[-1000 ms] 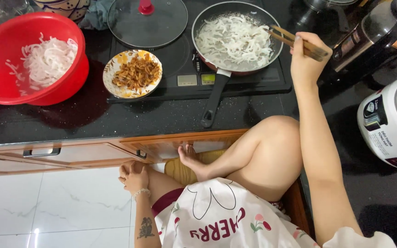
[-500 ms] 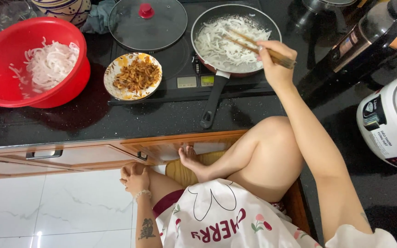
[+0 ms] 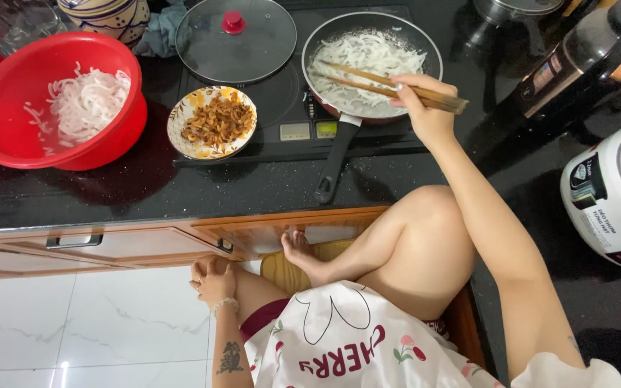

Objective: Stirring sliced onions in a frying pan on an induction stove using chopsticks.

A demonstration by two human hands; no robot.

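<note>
From the head view, your right hand (image 3: 425,108) grips wooden chopsticks (image 3: 386,85), their tips in the white noodles (image 3: 368,61) inside the dark frying pan (image 3: 371,65) at one o'clock. Your left hand (image 3: 213,276) rests closed on your leg at seven o'clock. The pan handle (image 3: 333,162) juts toward the counter edge (image 3: 181,215); your raised knee (image 3: 425,215) could knock it. A glass lid (image 3: 235,39) crowds the pan at nine o'clock; there is open counter at five.

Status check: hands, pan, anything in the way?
Right hand grips chopsticks, tips in pan of white strands. Left hand rests on knee. Nothing blocking.
</note>
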